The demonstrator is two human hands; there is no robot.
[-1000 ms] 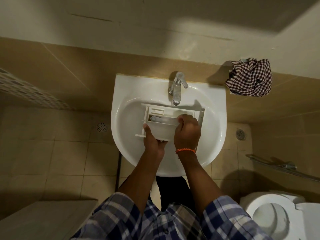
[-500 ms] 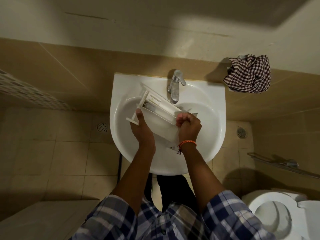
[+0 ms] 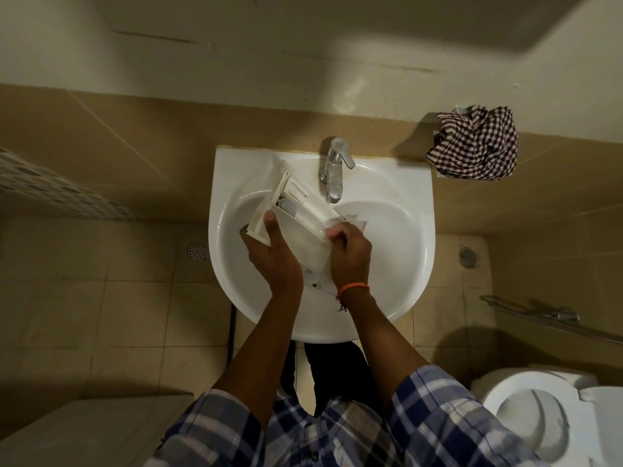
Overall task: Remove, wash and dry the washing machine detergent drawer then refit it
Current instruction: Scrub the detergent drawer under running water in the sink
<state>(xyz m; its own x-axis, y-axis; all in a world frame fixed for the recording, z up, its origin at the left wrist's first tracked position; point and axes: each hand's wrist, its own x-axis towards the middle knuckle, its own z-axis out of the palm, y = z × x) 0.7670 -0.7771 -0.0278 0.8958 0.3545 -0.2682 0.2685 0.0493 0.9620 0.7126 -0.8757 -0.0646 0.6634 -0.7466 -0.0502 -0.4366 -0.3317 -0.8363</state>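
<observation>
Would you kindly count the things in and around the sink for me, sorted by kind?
Sink: 1
Tap: 1
Detergent drawer: 1
Checked cloth: 1
Floor drains: 2
Toilet: 1
Hands holding the drawer: 2
Total: 9

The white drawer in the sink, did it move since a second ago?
Yes. The detergent drawer lay square under the tap; now it is turned slantwise, its far end swung left of the tap toward the sink rim.
</observation>
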